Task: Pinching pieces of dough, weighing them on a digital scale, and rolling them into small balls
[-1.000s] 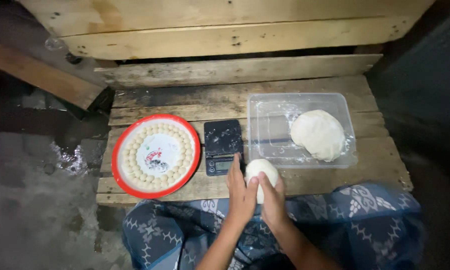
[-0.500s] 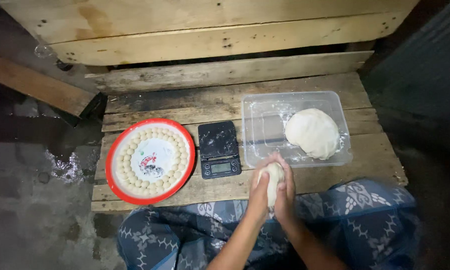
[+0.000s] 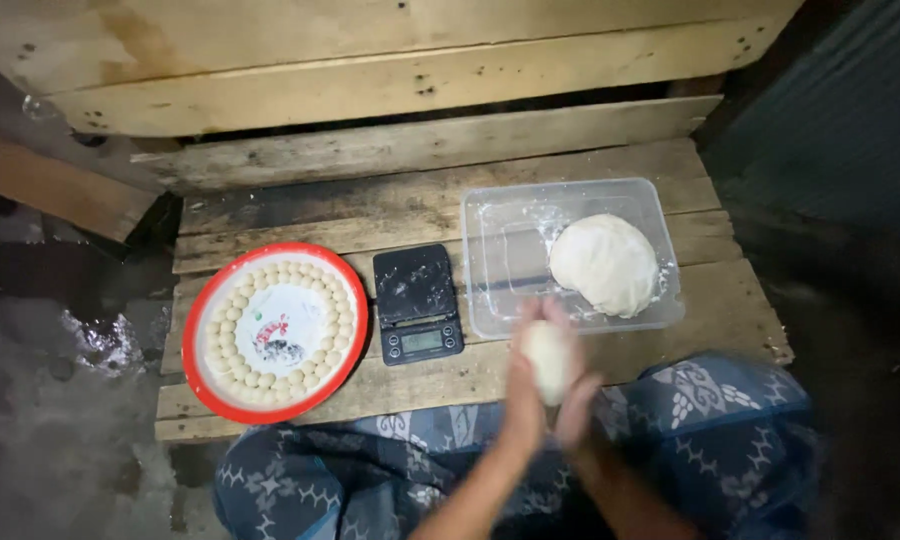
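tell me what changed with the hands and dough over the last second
Both hands, left hand and right hand, turned from cupping the dough piece from above to pressing it between upright palms. The plate, scale and tub stayed put.

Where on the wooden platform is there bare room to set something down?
Bare planks lie behind the red-rimmed plate and scale, and right of the clear tub. The front edge is crowded: both hands, left and right, press a dough piece.

dough piece (image 3: 548,362): pale, oblong, smooth, blurred; upright between two palms
place: at 6 o'clock from the clear tub, over the wooden pallet's near edge
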